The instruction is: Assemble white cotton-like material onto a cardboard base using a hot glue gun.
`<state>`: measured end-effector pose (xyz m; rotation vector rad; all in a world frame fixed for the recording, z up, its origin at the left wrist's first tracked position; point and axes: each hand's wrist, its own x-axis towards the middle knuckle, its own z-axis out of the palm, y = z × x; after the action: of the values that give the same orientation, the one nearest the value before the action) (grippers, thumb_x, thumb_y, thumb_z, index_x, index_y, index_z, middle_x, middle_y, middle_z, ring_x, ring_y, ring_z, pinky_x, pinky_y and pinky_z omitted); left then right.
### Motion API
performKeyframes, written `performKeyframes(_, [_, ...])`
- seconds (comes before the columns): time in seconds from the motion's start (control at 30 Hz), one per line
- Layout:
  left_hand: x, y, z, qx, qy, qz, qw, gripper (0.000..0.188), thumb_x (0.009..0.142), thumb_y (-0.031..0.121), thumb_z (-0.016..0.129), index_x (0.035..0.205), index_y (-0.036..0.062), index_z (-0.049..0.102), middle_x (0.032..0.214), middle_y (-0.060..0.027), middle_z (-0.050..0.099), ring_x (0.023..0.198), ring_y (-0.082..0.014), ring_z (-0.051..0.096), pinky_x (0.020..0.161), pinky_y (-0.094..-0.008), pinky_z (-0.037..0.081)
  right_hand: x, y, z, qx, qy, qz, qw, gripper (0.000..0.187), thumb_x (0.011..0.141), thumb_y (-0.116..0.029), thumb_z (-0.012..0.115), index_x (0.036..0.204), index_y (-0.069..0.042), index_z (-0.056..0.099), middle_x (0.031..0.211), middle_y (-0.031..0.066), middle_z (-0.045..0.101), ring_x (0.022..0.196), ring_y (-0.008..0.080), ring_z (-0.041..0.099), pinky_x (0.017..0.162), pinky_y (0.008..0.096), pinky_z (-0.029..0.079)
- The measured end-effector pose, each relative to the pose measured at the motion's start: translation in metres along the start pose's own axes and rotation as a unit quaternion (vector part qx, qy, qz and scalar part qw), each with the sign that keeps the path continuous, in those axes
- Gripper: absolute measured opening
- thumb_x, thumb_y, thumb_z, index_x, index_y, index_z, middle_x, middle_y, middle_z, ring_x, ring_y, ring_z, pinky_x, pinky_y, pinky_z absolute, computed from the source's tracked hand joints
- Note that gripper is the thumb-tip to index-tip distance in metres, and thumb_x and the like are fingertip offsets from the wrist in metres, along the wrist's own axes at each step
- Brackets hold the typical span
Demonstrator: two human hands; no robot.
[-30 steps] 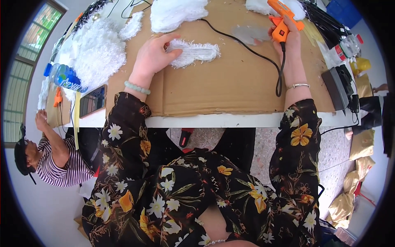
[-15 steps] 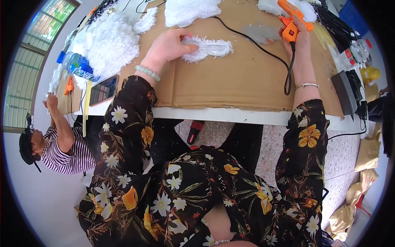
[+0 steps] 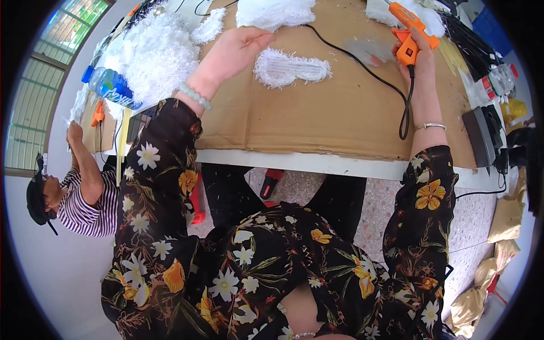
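Note:
My right hand (image 3: 419,61) grips an orange glue gun (image 3: 409,50) at the upper right, its black cord (image 3: 407,107) hanging down in a loop. On the brown cardboard (image 3: 317,122) lies a white fringed piece (image 3: 292,69) with ridged rows along its middle. Just up and to the left of that piece, my left hand (image 3: 235,51) hovers with thumb and fingers pinched together. Whatever sits in the pinch, if anything, is too small to make out. The hand and the white piece are apart.
White fluffy pieces (image 3: 161,59) heap at the left, beside a blue-labelled bottle (image 3: 110,85). Another white pile (image 3: 275,12) lies at the back. A clear bottle (image 3: 498,82) and a dark grey device (image 3: 481,136) stand right. A co-worker in a striped shirt (image 3: 88,207) sits left.
My left hand has let go of the white fringed piece and lifted up and left of it, fingers pinched. The right hand still holds the glue gun, nearly unmoved.

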<state>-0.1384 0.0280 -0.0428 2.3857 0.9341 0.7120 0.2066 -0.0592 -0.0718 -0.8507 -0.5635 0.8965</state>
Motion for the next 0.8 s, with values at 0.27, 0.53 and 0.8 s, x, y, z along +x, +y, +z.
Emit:
performKeyframes(0.27, [-0.047, 0.033, 0.011, 0.199, 0.043, 0.279, 0.938, 0.022, 0.075, 0.02, 0.069, 0.087, 0.0027, 0.065, 0.091, -0.0109, 0.065, 0.087, -0.0304, 0.06, 0.079, -0.0382, 0.048, 0.006, 0.003, -0.002, -0.032, -0.008, 0.016, 0.999, 0.028, 0.086, -0.025, 0.061, 0.099, -0.001, 0.053, 0.079, 0.008, 0.06, 0.062, 0.0152, 0.057, 0.056, 0.0275, 0.05])
performKeyframes(0.53, [-0.048, 0.023, 0.019, 0.103, 0.007, 0.157, 0.982, 0.028, 0.076, 0.024, 0.069, 0.092, 0.0015, 0.064, 0.097, -0.0115, 0.064, 0.095, -0.0302, 0.058, 0.083, -0.0375, 0.046, 0.002, 0.002, 0.002, -0.003, -0.009, -0.005, 1.0, 0.029, 0.084, -0.026, 0.063, 0.097, -0.002, 0.053, 0.077, 0.0078, 0.059, 0.061, 0.0157, 0.058, 0.056, 0.0272, 0.05])
performKeyframes(0.8, [-0.024, -0.005, 0.023, 0.173, 0.115, 0.121, 0.971, 0.035, 0.08, 0.032, 0.066, 0.102, 0.0045, 0.064, 0.111, -0.0113, 0.061, 0.108, -0.0318, 0.053, 0.089, -0.0383, 0.044, 0.001, -0.002, -0.002, -0.042, -0.009, 0.011, 0.999, 0.027, 0.085, -0.026, 0.062, 0.094, -0.002, 0.053, 0.075, 0.0071, 0.058, 0.059, 0.0154, 0.057, 0.051, 0.0263, 0.049])
